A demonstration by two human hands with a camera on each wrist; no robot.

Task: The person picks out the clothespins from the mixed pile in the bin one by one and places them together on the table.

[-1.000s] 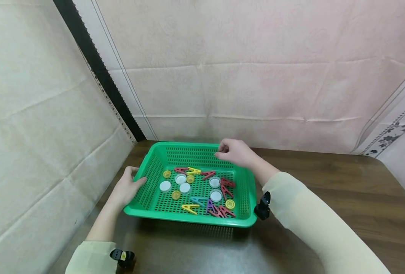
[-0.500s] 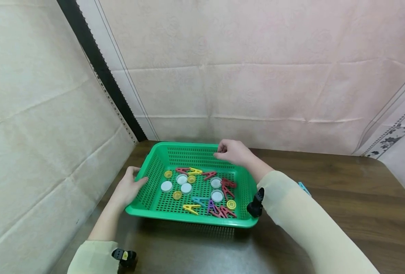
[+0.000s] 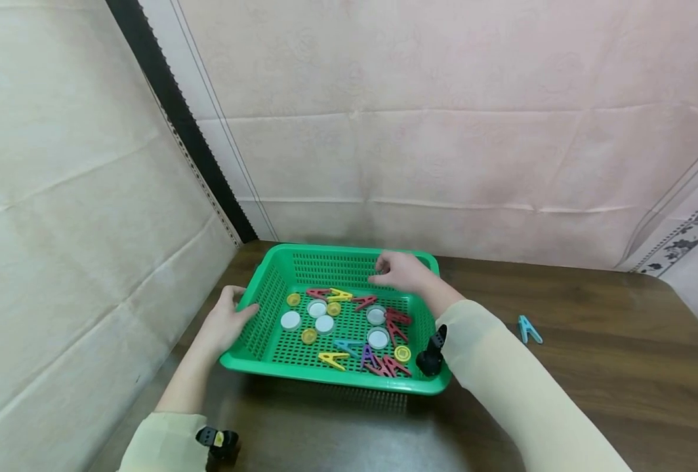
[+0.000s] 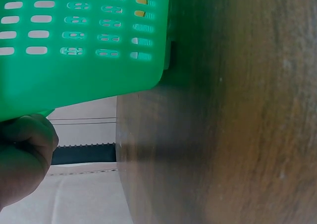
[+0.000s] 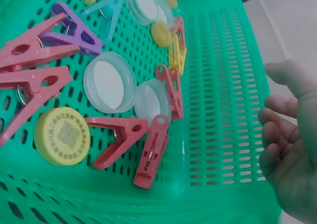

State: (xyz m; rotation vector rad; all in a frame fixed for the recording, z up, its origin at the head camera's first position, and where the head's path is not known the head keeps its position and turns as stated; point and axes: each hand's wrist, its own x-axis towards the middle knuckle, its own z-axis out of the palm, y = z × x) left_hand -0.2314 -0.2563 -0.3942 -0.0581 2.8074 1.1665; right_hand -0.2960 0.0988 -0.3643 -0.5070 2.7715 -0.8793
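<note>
Wood-grain tabletop (image 3: 615, 354): carried green basket (image 3: 302, 374) | left hand (image 3: 224, 322): fingers gripped basket's left rim | right hand (image 3: 407, 273): fingers loosely curled and free, over basket's far right | blue clothespin (image 3: 523, 324): lay right of basket | yellow bottle caps (image 5: 62, 136): lay inside basket

The basket (image 3: 325, 376) looks plastic (smooth, faintly glossy), the tabletop (image 3: 609, 347) wood, the backdrop (image 3: 443, 157) cloth.

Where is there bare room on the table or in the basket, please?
The wooden table is bare right of its blue clothespin and in front of the green basket, between the sleeves. Inside, a small patch lies free between the left and right white caps. The near right corner is crowded with red clothespins and a yellow cap.
</note>
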